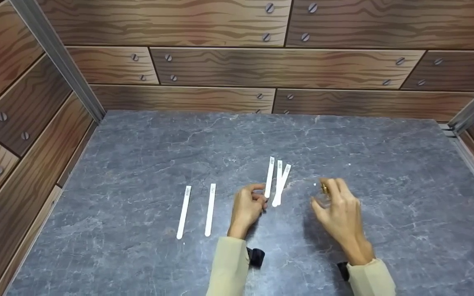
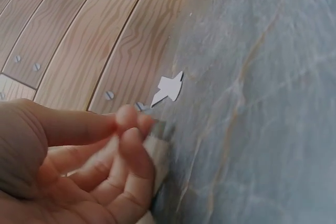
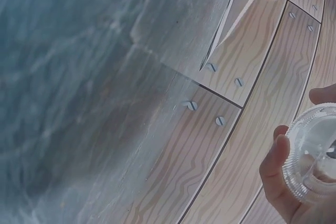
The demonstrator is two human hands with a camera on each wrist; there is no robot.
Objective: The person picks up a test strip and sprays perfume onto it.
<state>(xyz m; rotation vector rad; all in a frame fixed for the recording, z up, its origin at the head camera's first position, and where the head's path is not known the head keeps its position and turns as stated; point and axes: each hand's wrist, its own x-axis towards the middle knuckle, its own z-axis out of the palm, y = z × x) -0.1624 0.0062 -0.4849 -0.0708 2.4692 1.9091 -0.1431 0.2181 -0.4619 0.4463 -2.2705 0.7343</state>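
Observation:
My left hand (image 1: 247,210) pinches the rounded lower end of a narrow white paper strip (image 1: 269,174) with printing at its top. Just right of it, two more white paper strips (image 1: 279,191) cross on the grey tabletop. My right hand (image 1: 341,211) curls round a clear ribbed glass bottle (image 3: 315,153), which shows in the right wrist view; a gold part (image 1: 324,188) peeks out between its fingers in the head view. The held strip (image 3: 244,13) also shows in the right wrist view. In the left wrist view, the left fingers (image 2: 131,135) hide most of what they pinch.
Two white paper strips, one farther left (image 1: 184,211) and one nearer (image 1: 210,209), lie apart left of the left hand. Wood-patterned panels (image 1: 237,68) border the grey marbled tabletop (image 1: 138,263). A metal post (image 1: 62,61) rises at the left corner.

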